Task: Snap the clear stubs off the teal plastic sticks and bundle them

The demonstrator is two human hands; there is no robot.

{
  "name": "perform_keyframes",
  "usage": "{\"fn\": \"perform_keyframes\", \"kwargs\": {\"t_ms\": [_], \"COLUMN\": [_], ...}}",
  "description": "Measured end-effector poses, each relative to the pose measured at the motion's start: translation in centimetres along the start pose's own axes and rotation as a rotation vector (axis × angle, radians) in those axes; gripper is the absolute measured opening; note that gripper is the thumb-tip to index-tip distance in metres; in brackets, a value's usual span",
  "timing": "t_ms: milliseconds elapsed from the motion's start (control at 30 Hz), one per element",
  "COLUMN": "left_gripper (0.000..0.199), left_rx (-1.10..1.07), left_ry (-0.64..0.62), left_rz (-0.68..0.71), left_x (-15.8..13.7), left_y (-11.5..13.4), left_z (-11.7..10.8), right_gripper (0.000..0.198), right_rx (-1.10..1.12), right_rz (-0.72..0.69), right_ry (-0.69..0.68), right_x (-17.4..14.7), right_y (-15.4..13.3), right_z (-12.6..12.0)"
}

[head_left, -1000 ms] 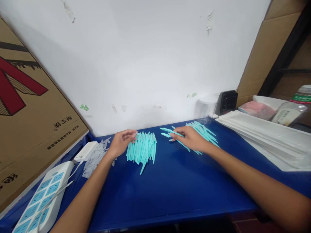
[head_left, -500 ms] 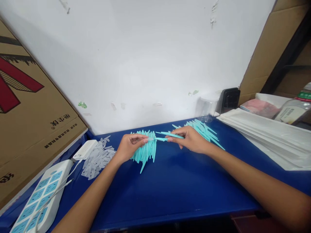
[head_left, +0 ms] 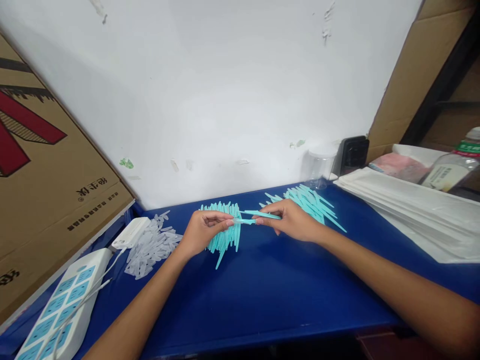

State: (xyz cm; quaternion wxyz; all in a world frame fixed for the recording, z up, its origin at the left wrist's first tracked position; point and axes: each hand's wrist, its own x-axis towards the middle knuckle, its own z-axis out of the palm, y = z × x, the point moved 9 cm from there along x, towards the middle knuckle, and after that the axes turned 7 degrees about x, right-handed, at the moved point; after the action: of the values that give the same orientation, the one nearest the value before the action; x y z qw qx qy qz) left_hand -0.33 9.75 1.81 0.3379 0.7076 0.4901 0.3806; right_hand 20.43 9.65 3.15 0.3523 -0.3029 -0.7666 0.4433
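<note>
My left hand (head_left: 202, 231) pinches a small translucent blade cap (head_left: 236, 220) between thumb and fingers. In my right hand (head_left: 294, 221) are slim teal eyebrow razors: one razor (head_left: 248, 221) points left with its tip at the cap, and another razor (head_left: 255, 213) lies across the fingers just above it. The cap appears to sit over the tip of the lower razor. Behind my left hand is a stack of teal razors (head_left: 226, 241). A looser heap of teal razors (head_left: 313, 204) lies beyond my right hand, and a pile of translucent caps (head_left: 150, 250) is left of my left forearm.
A white power strip (head_left: 71, 300) with cables and a white box-shaped device (head_left: 130, 232) line the left side. A clear plastic jar (head_left: 320, 167) stands by the wall. White plastic bags (head_left: 405, 215) and a bottle (head_left: 453, 162) are at right. A large carton (head_left: 56, 165) leans left.
My hands have moved slightly closer together and down. The razor's tip has gone further into the cap, so less of the razor shows between my hands.
</note>
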Motion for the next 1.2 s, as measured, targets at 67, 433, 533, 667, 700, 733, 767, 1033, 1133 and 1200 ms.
{"fn": "perform_keyframes", "kwargs": {"t_ms": [67, 433, 533, 667, 700, 733, 767, 1033, 1133, 1200], "left_gripper": [0.029, 0.035, 0.034, 0.036, 0.037, 0.037, 0.038, 0.044, 0.042, 0.043], "left_rx": [-0.048, -0.085, 0.03, 0.224, 0.274, 0.326, 0.381, 0.913, 1.265, 1.401], "left_ry": [0.006, 0.035, 0.121, 0.268, 0.305, 0.344, 0.381, 0.613, 0.594, 0.491], "left_rz": [-0.021, -0.035, 0.009, 0.022, 0.026, 0.03, 0.03, -0.049, -0.098, -0.198], "left_x": [-0.2, -0.1, 0.3, 0.7, 0.7, 0.7, 0.6, -0.2, -0.1, 0.0], "left_y": [-0.2, -0.3, -0.3, -1.0, -1.0, -1.0, -1.0, -1.5, -3.1, -5.5], "left_z": [0.6, 0.9, -0.8, -4.1, -5.0, -5.8, -6.6, -11.9, -14.1, -15.5], "right_gripper": [0.038, 0.039, 0.041, 0.026, 0.022, 0.019, 0.017, 0.022, 0.026, 0.032], "right_rx": [0.011, -0.053, -0.32, -0.859, -0.905, -0.941, -0.966, -1.065, -1.013, -0.962], "right_rz": [0.005, 0.002, 0.036, 0.283, 0.326, 0.363, 0.393, 0.438, 0.467, 0.464], "right_ry": [0.006, 0.053, 0.169, 0.325, 0.34, 0.345, 0.345, 0.344, 0.352, 0.327], "right_x": [-0.1, 0.1, 0.4, 0.1, 0.0, -0.1, -0.3, -0.7, -0.7, -0.5], "right_y": [0.1, 0.0, 0.6, 3.0, 3.5, 4.0, 4.4, 4.3, 4.7, 5.1], "right_z": [0.5, 0.2, -2.6, -7.3, -8.0, -8.5, -8.9, -9.7, -9.9, -9.4]}}
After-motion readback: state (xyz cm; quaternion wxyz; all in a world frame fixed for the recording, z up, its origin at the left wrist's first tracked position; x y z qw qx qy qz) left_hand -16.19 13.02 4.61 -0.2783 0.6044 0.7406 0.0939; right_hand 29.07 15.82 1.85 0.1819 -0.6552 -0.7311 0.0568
